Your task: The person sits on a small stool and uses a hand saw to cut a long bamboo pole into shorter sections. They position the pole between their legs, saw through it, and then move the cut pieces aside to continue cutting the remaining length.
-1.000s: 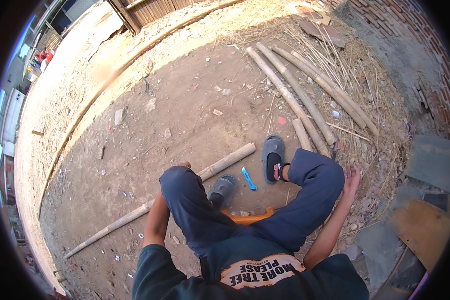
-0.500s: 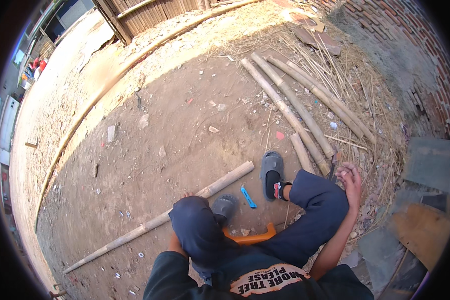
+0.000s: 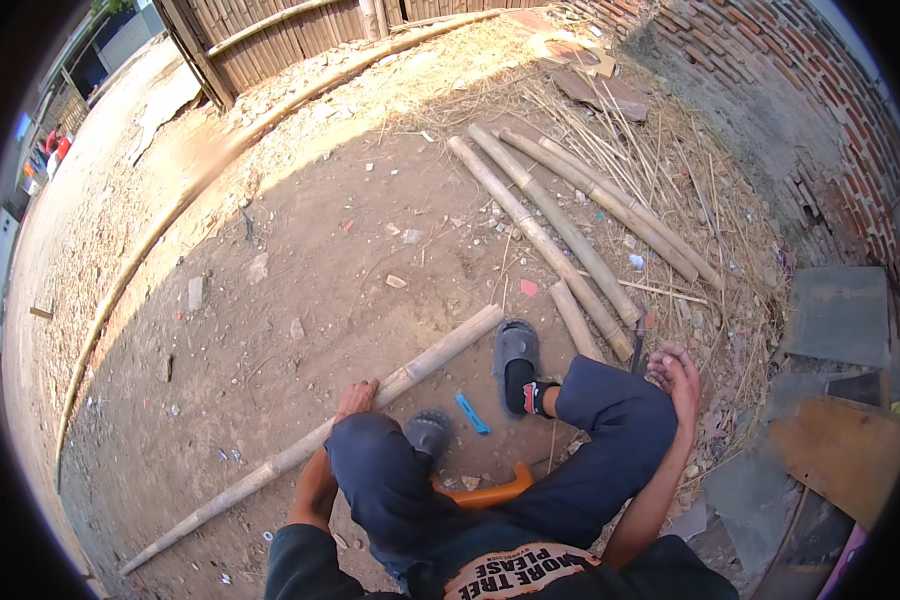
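- Reaching past the left knee, the left hand (image 3: 356,400) lies across a long, tan, tapering bamboo pole (image 3: 430,360); the knee hides part of the hand, so I cannot tell whether its fingers close around the pole.
- That pole stretches slantwise over the brown dirt ground (image 3: 350,270), thick end just beside the grey rubber clog (image 3: 517,352) on the right foot, thin end toward the lower left.
- Placing the hand on the thicker half looks sound, since the weight probably sits there; for good control, fingers should wrap well under, thumb opposite.
- The right hand (image 3: 675,372) hangs outside the right knee, fingers loosely bent, holding nothing. Nearest it is a slim, dark tool (image 3: 639,345) by the ends of several tan bamboo poles (image 3: 554,225).
- A slim, bright blue tool (image 3: 472,413) lies between the feet; best keep the pole from rolling onto it or the toes.
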A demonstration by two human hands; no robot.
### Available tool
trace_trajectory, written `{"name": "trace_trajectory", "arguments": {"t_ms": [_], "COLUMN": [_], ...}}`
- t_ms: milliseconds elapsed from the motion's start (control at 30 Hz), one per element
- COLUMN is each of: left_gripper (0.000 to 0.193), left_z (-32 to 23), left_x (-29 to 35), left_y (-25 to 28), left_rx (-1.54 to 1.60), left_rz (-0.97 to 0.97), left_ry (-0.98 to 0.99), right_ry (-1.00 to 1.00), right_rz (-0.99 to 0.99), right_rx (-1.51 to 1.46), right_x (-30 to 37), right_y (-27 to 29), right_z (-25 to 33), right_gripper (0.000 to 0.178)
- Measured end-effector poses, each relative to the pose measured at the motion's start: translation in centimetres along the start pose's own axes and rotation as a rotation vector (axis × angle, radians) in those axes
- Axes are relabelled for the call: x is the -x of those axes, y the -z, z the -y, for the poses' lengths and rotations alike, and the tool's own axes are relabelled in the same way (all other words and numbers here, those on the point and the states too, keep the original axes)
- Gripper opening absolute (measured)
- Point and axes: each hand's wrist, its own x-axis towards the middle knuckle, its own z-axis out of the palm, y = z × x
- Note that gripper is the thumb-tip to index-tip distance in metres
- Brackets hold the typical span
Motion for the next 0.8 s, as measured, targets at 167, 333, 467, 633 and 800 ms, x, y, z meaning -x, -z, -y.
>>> {"name": "trace_trajectory", "arguments": {"t_ms": [167,333,467,633,800], "left_gripper": [0.066,0.109,0.106,0.093,0.12], "left_z": [-9.1,-23.8,-30.4,-22.9,-6.9], "left_x": [-11.3,-18.6,-17.5,-15.4,-11.1], "left_y": [12.9,29.9,36.8,32.0,15.6], "left_rx": [0.018,0.017,0.11,0.181,0.084], "left_rz": [-0.117,-0.329,-0.669,-0.494,-0.135], "left_ry": [-0.212,-0.44,-0.527,-0.46,-0.063], "right_ry": [-0.032,-0.078,-0.055,-0.081,-0.092], "right_rz": [-0.006,0.031,0.067,0.05,0.042], "right_rx": [-0.033,-0.069,-0.037,-0.038,-0.085], "right_x": [-0.1,-0.4,-0.7,-0.8,-1.1], "right_y": [0.5,-1.5,-1.4,0.6,2.2], "right_z": [-0.7,0.1,0.3,-0.9,-2.2], "right_gripper": [0.031,0.031,0.031,0.032,0.033]}}
